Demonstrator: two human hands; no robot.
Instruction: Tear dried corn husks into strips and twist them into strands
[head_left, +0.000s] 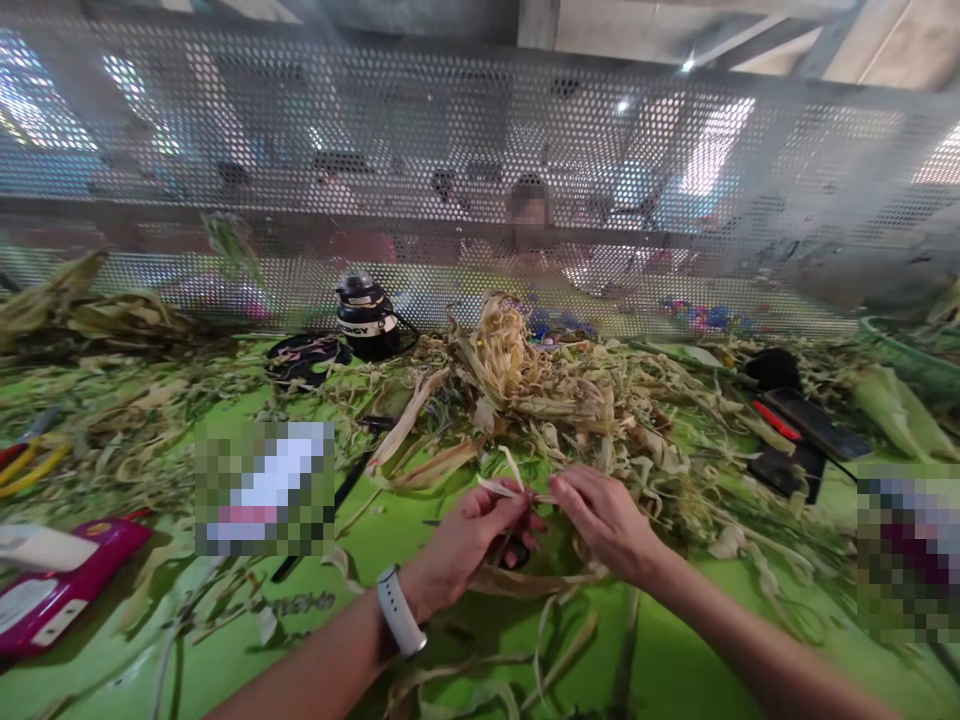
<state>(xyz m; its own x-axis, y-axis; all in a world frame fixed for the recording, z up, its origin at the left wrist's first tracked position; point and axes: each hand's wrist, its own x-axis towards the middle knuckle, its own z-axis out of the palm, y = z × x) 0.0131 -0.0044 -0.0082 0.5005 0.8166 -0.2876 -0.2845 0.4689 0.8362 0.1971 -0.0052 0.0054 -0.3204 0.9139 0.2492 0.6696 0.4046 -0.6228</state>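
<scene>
Between both hands is a thin, pale strip of dried corn husk [513, 468]. My left hand [471, 535], with a white watch band on its wrist, pinches the strip between thumb and fingers. A dark object shows under its curled fingers, too hidden to name. My right hand [609, 518] is closed, its thumb and fingertips on the strip just to the right. Below the hands, a wider dry husk [536, 582] curves across the green tabletop [360, 655]. Just beyond them lies a heap of husk strips [577, 400].
A black bottle [367, 325] stands at the back, before a perforated metal screen [450, 120]. Yellow-handled scissors [37, 465] and a magenta device [82, 580] lie left. Phone-like dark items [817, 425] lie right. People sit behind the screen.
</scene>
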